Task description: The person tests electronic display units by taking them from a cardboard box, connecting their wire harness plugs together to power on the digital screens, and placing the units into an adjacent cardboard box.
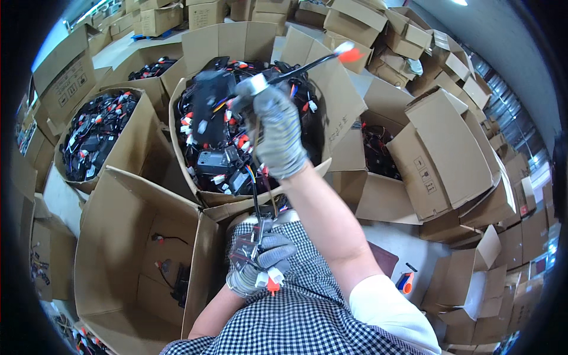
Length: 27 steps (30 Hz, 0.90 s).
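My left hand (pixel 273 254), in a grey striped work glove, is closed around a small dark controller box (pixel 244 251) low in front of my checked apron. White and red plugs (pixel 273 280) stick out beneath its fingers, and black wires rise from the box. Higher up, my gloved right hand (pixel 277 127) reaches over a large carton (pixel 177 148) heaped with black controllers and wires. Its fingers are closed on a black cable (pixel 305 66) with a red and white plug at the far end. Beside it is a blurred black box (pixel 208 109); whether it hangs from the held wires I cannot tell.
At lower left an open carton (pixel 112 272) holds a few wired parts. Another full carton (pixel 97 133) stands at the left, and an open-flapped one (pixel 378 148) at the right. An orange tape roll (pixel 406 283) lies on the floor. Stacked boxes (pixel 408 35) line the back right.
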Tool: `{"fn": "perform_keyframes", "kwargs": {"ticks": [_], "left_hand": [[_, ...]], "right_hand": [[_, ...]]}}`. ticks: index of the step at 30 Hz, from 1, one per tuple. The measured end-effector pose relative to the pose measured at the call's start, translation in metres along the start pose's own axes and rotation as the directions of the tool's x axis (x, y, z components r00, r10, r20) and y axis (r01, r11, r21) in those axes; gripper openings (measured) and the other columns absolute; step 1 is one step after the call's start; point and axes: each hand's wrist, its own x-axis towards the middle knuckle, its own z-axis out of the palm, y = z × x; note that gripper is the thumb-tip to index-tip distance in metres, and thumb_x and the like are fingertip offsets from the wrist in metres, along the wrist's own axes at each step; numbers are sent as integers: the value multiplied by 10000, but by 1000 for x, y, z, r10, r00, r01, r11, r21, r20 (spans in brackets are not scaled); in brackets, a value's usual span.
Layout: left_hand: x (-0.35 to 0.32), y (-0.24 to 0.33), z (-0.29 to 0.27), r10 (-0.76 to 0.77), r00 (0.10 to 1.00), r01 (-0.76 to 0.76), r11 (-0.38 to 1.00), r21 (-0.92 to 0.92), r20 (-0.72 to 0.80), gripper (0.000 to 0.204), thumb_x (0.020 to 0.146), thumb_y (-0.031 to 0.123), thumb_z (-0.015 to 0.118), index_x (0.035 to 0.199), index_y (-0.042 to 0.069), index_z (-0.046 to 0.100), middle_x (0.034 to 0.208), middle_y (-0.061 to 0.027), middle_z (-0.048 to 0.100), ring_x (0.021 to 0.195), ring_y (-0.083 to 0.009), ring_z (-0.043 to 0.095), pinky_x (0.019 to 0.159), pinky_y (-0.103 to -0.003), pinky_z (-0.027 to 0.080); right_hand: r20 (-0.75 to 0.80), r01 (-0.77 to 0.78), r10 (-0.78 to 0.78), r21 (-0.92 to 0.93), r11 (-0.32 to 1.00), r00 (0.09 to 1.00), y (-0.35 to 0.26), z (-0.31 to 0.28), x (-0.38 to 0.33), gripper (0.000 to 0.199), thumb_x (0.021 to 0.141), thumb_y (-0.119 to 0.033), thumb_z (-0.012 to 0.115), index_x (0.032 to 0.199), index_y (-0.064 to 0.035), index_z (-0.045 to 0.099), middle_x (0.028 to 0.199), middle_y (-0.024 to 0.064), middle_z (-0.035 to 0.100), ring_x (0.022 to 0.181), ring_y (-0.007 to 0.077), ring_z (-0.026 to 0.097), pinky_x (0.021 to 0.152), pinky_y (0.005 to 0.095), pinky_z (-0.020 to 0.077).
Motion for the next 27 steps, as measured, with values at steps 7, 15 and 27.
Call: {"fn": "perform_keyframes", "kwargs": {"ticks": [7, 15, 27], "left_hand": [[7, 8, -20, 269, 936, -192, 931, 311, -226, 533, 940, 517, 397, 964, 28, 608, 814, -94, 623, 624, -146, 578, 653, -313, 466], [22, 19, -23, 110, 838, -4, 981, 194, -535, 617, 914, 575, 407, 871, -3, 621, 804, -95, 621, 680, -143, 573, 650, -294, 450], [56, 19, -78, 115, 678, -431, 862, -266, -726, 595, 930, 428, 496, 1381, 78, 328, 1272, -138, 510, 1185, -252, 494, 1048, -458, 341]], "right_hand": [[-136, -167, 121, -408, 897, 983, -57, -31, 35, 299, 878, -332, 630, 972, -50, 663, 805, 9, 651, 729, 70, 574, 665, 213, 451], [-47, -171, 197, -711, 682, 979, -51, -81, 34, 305, 885, -335, 616, 932, -39, 670, 738, 7, 616, 664, 59, 554, 616, 216, 457], [615, 227, 561, -760, 609, 554, 31, -37, -68, 171, 858, -185, 608, 758, -47, 618, 757, 117, 569, 737, 308, 571, 676, 378, 459]]}}
